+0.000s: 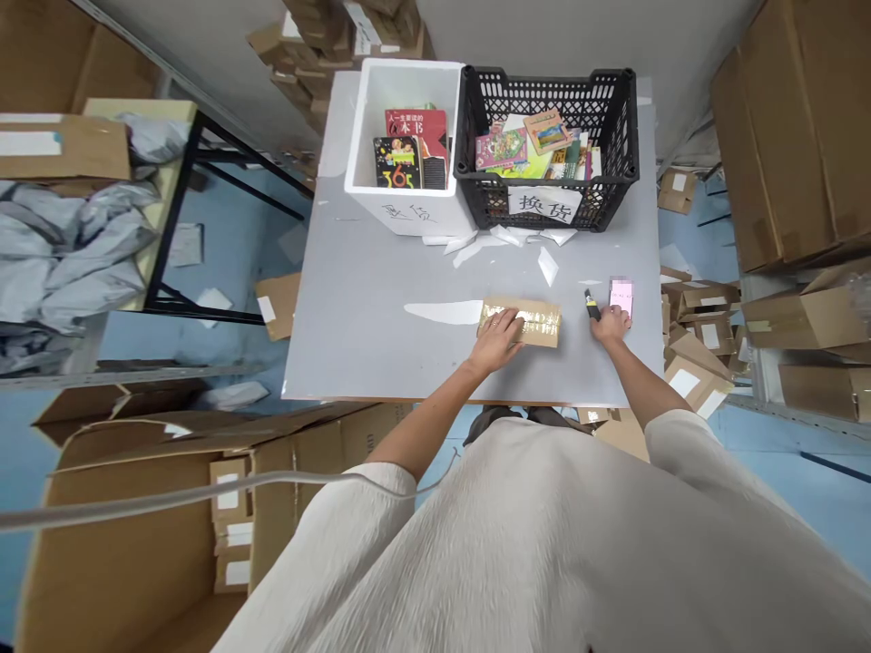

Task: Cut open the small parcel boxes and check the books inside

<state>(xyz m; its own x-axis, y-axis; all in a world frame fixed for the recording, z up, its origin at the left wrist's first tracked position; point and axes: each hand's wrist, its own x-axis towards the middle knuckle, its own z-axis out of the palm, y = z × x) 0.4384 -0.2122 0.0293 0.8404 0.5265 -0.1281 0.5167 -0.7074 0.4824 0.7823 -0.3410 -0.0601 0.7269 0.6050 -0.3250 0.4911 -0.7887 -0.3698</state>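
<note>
A small cardboard box point(543, 326) lies on the grey table, with shiny tape across its top. My left hand point(499, 339) grips its left part from above, fingers bent over the tape and thumb by the near edge. To the right, my right hand point(611, 325) rests low over the table, its fingers closed at the handle of a yellow and black utility knife point(591, 303) that points away from me. Those same fingers reach the lower part of a phone point(621, 292) with a pink screen; their undersides are hidden.
At the table's point(367, 363) back stand a white foam box point(415, 213) and a black plastic crate point(605, 195), both holding books. Torn white paper point(445, 312) lies nearby. Cardboard boxes crowd both sides, and a grey cable point(292, 477) crosses at lower left.
</note>
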